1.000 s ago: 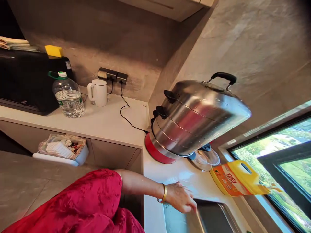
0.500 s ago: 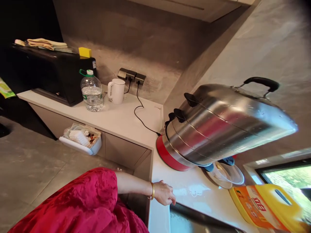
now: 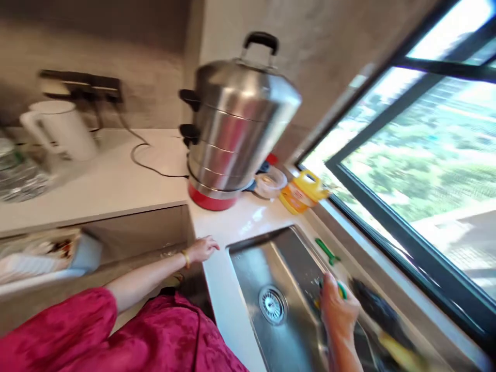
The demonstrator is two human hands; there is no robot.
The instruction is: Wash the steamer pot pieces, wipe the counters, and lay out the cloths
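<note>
Label (image 3: 291, 199) on the yellow jug (image 3: 312, 186) is too blurred to read; left hand (image 3: 203, 249) rests open on the white desk (image 3: 104, 183), right hand (image 3: 338, 305) closes on a green item (image 3: 341, 290) at lower right, over the steel sink (image 3: 271, 258).

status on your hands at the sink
Left hand on counter edge, open. Right hand at steel sink, green item at fingers, blurred. Steamer pot off to side.

The right hand (image 3: 339, 305) is over the steel sink (image 3: 279, 258) near its window-side rim, its fingers curled around a small green item (image 3: 341, 290), too blurred to identify. The left hand (image 3: 203, 249), a gold bangle at its wrist, rests on the edge of the white counter (image 3: 232, 289) just beside the sink, holding nothing.
</note>
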